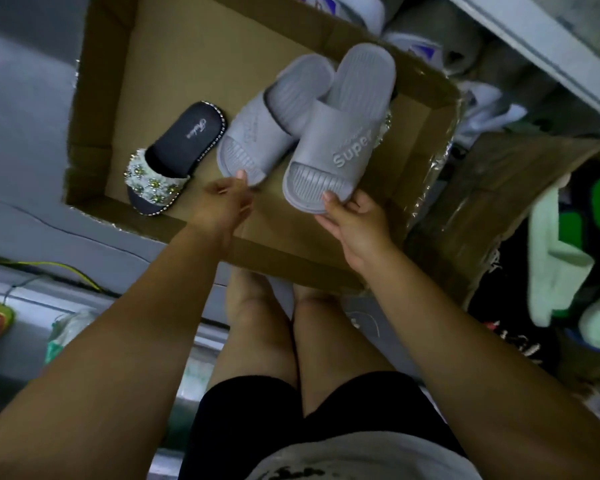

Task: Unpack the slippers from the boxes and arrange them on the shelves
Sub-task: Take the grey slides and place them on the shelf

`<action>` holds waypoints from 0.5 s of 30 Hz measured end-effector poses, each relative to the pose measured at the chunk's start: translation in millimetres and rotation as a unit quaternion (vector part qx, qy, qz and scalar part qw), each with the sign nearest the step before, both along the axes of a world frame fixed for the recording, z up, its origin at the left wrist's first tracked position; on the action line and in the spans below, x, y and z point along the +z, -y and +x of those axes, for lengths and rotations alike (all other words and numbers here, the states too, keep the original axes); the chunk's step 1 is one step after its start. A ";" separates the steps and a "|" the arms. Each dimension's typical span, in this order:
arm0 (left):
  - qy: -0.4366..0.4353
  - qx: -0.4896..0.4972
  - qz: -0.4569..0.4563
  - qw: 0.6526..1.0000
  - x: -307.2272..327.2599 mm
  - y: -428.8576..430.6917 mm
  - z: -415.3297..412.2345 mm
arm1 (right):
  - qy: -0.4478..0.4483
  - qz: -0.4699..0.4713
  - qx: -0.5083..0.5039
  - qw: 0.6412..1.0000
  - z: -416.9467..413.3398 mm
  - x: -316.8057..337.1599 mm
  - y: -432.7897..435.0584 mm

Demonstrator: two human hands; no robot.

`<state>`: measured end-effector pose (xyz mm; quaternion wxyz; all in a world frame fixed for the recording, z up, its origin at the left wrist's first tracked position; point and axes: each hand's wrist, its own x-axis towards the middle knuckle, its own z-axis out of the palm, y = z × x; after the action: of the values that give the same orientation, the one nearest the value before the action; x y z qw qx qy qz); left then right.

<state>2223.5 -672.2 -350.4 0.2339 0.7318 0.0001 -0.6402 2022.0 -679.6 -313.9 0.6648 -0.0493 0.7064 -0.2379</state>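
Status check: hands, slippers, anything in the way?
Left hand pinches toe of left grey slipper. Right hand grips toe of grey Super slipper. Both over open cardboard box; beaded black slipper lies inside. Nothing in the way.

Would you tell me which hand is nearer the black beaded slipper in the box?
Left. The left hand, pinching one grey slipper, is beside the black beaded slipper; the right hand, holding the Super slipper, is farther right.

Matt ribbed grey rubbery slippers (329, 133); beaded black slipper (174, 157); rough cardboard box (174, 64).
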 end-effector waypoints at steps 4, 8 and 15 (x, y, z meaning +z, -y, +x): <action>0.058 -0.016 0.063 0.996 -30.6 1.2 11.9 | -0.027 0.020 -0.016 0.999 -16.6 -10.2 -6.8; 0.055 -0.041 0.063 0.996 -55.5 5.5 16.2 | -0.039 0.026 0.006 0.999 -22.4 -17.2 -5.7; 0.020 0.006 0.053 0.998 -43.2 14.6 2.4 | -0.037 0.029 0.011 0.999 -15.1 -21.6 -6.2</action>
<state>2225.9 -686.8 -393.6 0.1988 0.7559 0.0333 -0.6229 2006.9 -673.4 -335.6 0.6420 -0.0466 0.7365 -0.2080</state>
